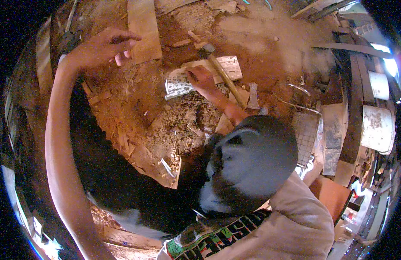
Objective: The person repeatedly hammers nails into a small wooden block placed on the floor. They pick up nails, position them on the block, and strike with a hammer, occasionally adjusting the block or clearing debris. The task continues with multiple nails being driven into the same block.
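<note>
My left hand (113,48) is raised at the upper left, blurred, its fingers apart with nothing visible between them. It is near a wide wooden plank (143,31). My right hand (202,79) rests at a short wooden board (231,66) and a pale piece with dark holes (178,87), perhaps perforated metal. Its fingers are bent, and what they grip, if anything, is unclear. Just right of that hand, a hammer with a wooden handle (227,78) slants across the board. The hammer head (207,50) lies beyond the board's far edge. My dark-clothed knee (255,159) hides part of my right arm.
Wood chips and debris (184,120) cover the ground before me. A wire-mesh frame (304,136) stands at the right, near stained white buckets (377,130). An orange-brown box-like object (330,195) is at the lower right. Loose timber (353,81) lines the right side.
</note>
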The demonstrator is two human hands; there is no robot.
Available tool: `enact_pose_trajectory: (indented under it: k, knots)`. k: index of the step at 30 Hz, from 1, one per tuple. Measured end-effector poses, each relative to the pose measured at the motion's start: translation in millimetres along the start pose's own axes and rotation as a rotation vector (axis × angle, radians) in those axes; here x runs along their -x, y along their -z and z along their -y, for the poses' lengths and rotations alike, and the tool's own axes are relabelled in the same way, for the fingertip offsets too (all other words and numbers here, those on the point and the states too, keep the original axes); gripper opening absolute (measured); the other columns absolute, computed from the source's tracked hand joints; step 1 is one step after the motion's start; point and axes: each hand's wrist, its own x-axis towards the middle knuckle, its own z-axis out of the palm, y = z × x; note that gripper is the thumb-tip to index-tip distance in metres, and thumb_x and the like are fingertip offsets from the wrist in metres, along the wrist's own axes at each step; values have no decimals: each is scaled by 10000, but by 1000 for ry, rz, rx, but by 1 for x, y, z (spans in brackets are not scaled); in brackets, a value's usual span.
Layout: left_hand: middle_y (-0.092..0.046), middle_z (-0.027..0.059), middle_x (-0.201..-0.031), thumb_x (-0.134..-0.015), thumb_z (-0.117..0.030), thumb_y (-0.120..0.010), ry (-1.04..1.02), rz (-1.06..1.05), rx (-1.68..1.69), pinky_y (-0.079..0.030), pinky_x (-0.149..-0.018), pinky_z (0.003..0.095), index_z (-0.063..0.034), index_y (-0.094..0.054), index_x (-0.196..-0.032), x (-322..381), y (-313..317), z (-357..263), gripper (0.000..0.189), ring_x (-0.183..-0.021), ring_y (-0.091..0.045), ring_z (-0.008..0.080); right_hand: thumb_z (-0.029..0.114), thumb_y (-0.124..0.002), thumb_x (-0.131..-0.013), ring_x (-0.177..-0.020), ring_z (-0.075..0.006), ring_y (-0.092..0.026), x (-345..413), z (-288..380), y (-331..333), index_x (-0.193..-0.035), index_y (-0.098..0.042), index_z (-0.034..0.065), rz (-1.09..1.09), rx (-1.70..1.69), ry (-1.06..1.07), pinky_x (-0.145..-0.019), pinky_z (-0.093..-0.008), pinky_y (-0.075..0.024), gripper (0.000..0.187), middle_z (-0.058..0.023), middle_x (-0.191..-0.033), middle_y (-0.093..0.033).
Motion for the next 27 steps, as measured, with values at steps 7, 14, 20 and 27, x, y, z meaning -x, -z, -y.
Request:
enact_pose_trajectory:
  k: [7, 14, 20, 27]
  knots:
    - [-663, 85, -907, -1030, -368, -562, 12, 12, 59, -556, -699, 296, -36, -606, -1340, 3, 3, 0, 456, -727, -651, 159, 192, -765, -863, -953, -274, -701, -1, 11, -1, -1147, -684, 88, -147, -199, -94, -826, -373, -563, 312, -122, -1056, -710]
    - [-665, 94, -884, -1031, -333, -557, -2, -1, 47, -562, -686, 301, 5, -589, -1339, 3, 1, -2, 458, -685, -655, 165, 134, -764, -851, -896, -281, -697, -1, 5, -2, -1034, -729, 51, -133, -114, -18, -790, -387, -554, 204, -128, -947, -726]
    - [-672, 96, -889, -1028, -330, -567, -22, 29, 85, -565, -681, 300, 10, -584, -1341, 2, 3, -1, 462, -693, -659, 164, 146, -760, -853, -888, -289, -695, 1, 2, -3, -993, -740, 46, -181, -140, 48, -797, -407, -548, 173, -131, -927, -732]
    - [-673, 94, -896, -1031, -346, -565, -5, 29, 71, -566, -680, 296, 5, -581, -1344, 3, 3, 3, 471, -709, -662, 164, 206, -765, -859, -939, -262, -706, 2, 9, 0, -1176, -696, 75, -151, -220, -94, -850, -382, -549, 350, -119, -1024, -731]
